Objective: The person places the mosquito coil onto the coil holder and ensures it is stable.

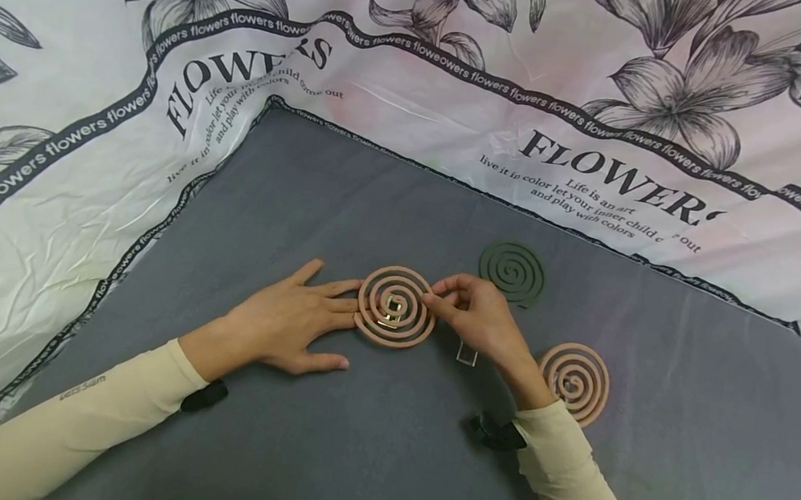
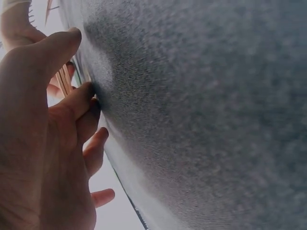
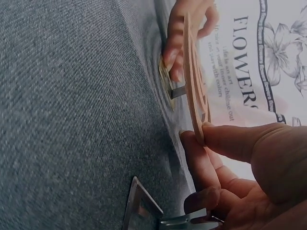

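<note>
A brown mosquito coil (image 1: 403, 303) stands raised on a small gold-coloured metal stand (image 3: 167, 84), whose upright reaches the coil's underside in the right wrist view. My right hand (image 1: 477, 310) pinches the coil's right edge between thumb and forefinger. From the left, my left hand (image 1: 293, 316) lies palm down with its fingers spread and straight. Its fingertips reach the stand's base, under the coil's left edge. Below my right hand, a second metal stand (image 1: 467, 355) rests on the grey cloth, partly covered by the hand.
Behind my right hand lies a dark green coil (image 1: 512, 271). Another brown coil (image 1: 573, 385) is beside my right wrist, partly behind it. Grey cloth (image 1: 352, 455) covers the table, bordered at the back and left by white flower-printed fabric (image 1: 445, 85).
</note>
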A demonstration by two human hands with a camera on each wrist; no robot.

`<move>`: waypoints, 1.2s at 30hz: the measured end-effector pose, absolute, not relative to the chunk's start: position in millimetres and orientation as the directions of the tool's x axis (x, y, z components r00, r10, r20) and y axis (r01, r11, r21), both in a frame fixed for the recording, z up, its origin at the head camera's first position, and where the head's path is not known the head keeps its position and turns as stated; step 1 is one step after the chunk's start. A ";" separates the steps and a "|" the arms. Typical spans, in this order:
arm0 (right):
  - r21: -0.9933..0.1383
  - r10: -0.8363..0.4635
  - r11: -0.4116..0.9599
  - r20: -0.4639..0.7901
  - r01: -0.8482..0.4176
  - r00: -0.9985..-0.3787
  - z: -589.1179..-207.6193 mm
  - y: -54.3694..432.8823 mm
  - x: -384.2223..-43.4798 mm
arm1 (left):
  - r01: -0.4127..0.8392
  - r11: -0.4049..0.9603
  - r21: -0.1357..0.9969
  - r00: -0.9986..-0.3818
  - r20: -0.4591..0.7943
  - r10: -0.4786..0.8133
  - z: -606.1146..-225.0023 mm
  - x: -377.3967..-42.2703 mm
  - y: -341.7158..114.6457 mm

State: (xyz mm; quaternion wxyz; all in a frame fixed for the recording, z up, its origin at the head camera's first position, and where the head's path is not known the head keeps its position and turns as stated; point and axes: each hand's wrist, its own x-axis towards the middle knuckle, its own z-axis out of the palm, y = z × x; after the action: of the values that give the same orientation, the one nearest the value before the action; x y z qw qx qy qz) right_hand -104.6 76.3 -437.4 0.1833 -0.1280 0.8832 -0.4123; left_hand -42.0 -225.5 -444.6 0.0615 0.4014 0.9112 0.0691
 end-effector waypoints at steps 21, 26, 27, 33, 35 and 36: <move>-0.696 -0.377 0.694 -0.129 -0.188 -0.917 -429.7 79.9 -93.6 | 0.729 0.667 0.154 -0.668 -0.056 0.742 -448.2 -36.0 -231.2; -0.674 -0.361 0.707 -0.084 -0.214 -0.929 -423.6 88.9 -88.7 | 0.715 0.684 0.146 -0.681 -0.073 0.728 -448.0 -31.9 -234.2; -0.675 -0.365 0.704 -0.076 -0.222 -0.928 -422.2 91.1 -87.8 | 0.710 0.689 0.144 -0.686 -0.078 0.724 -447.1 -31.2 -235.0; -0.694 -0.380 0.678 -0.048 -0.242 -0.924 -415.9 110.7 -80.3 | 0.689 0.715 0.119 -0.710 -0.083 0.699 -441.2 -26.4 -237.4; -0.697 -0.372 0.675 -0.037 -0.243 -0.927 -414.3 118.6 -76.9 | 0.677 0.726 0.118 -0.723 -0.080 0.687 -439.1 -24.4 -238.3; -0.695 -0.366 0.675 -0.026 -0.247 -0.930 -413.9 122.8 -75.2 | 0.670 0.733 0.117 -0.730 -0.077 0.679 -437.7 -23.3 -238.9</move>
State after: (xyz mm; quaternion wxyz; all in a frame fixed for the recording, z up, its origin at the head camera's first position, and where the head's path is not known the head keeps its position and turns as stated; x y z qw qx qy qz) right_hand -75.2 122.8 -413.9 0.0816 -0.1681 0.9116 -0.3662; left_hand -23.3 -238.9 -437.7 0.0572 0.3630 0.9291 0.0404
